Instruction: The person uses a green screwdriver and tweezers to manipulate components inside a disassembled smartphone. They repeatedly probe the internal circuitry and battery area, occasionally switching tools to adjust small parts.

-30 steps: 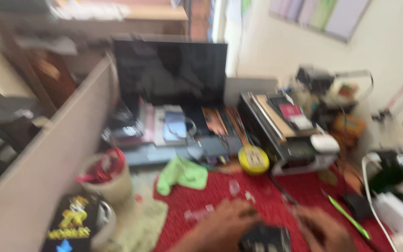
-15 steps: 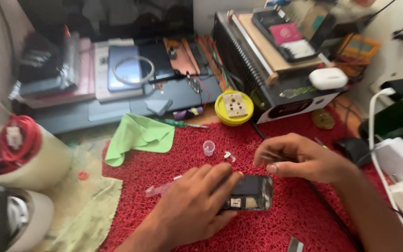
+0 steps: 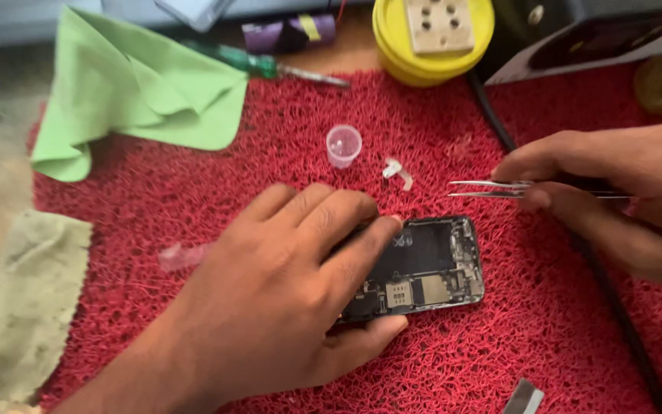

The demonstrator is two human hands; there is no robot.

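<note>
An opened phone [image 3: 423, 268] with its battery and circuit board showing lies on a red looped mat [image 3: 545, 307]. My left hand [image 3: 285, 291] grips the phone's left part, fingers over the top edge and thumb under the bottom edge. My right hand [image 3: 614, 192] holds thin metal tweezers [image 3: 492, 188] pointing left, their tips just above and apart from the phone's upper right corner. A small clear plastic cap [image 3: 343, 144] and a tiny white part [image 3: 397, 173] lie on the mat above the phone.
A green cloth [image 3: 139, 92] lies at upper left, a green-handled screwdriver [image 3: 270, 65] beside it. A yellow round tub [image 3: 430, 38] holding a beige socket piece stands at the top. A black cable [image 3: 607, 291] runs down the right. A pale cloth [image 3: 17, 314] lies at left.
The view has dropped from the whole desk to close over the mat. My left hand has stayed on the phone; my right hand has drawn to the right with the tweezers.
</note>
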